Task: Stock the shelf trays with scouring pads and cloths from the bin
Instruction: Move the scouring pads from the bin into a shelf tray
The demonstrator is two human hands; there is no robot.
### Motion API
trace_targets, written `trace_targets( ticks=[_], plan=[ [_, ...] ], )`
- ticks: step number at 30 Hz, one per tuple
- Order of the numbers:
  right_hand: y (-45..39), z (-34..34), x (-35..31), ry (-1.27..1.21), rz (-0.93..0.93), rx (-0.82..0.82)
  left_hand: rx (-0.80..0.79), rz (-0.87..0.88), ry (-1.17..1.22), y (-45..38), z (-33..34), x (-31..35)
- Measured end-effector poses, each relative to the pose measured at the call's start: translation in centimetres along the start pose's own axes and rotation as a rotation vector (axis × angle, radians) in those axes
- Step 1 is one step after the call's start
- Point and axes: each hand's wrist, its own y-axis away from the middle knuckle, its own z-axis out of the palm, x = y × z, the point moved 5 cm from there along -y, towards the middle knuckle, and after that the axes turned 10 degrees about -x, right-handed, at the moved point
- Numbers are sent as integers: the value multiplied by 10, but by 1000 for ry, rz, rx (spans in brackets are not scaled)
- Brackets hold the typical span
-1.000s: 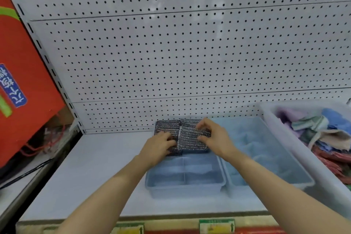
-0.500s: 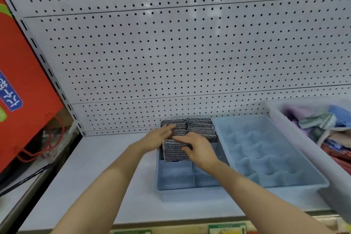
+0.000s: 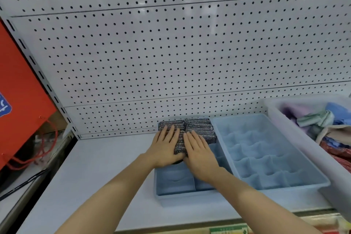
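Now the silvery-grey metallic scouring pads (image 3: 197,129), sitting in the rear compartments of the pale blue divided plastic tray (image 3: 176,182), are being pressed flat by the left hand (image 3: 167,148) and right hand (image 3: 199,150), fingers straightened, nothing being grasped.

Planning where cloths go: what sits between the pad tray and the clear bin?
The empty many-celled blue tray, seen in the head view, between the pad tray and clear bin.

Left hand (image 3: 167,148) and right hand (image 3: 199,155) cover the front scouring pads (image 3: 197,126); count underneath indeterminate. Bin (image 3: 296,138) cut off at right edge of frame. Red sign (image 3: 20,97) cropped at left edge, lettering unreadable.
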Motion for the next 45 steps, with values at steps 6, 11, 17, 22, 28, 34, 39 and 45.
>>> trace_targets(
  ticks=[6, 11, 17, 22, 28, 34, 39, 45],
  plan=[
    [20, 10, 7, 106, -33, -155, 8, -45, -97, 1, 11, 5],
    [25, 2, 12, 80, 1, -179, -55, -108, -147, 1, 2, 7],
    [55, -69, 75, 70, 121, -12, 62, -8, -196, -8, -64, 67],
    [121, -123, 177, 90, 349, 79, 159, 252, -234, -19, -94, 193],
    [207, -155, 285, 149, 544, 86, 132, 478, -177, -54, -95, 341],
    [260, -167, 360, 200, 662, 29, 15, 553, -23, -82, -96, 466],
    [275, -165, 404, 190, 699, -64, -84, 548, -178, -105, -77, 515],
    [264, -160, 432, 170, 642, -94, 7, 451, -14, -134, -76, 502]
  ],
)
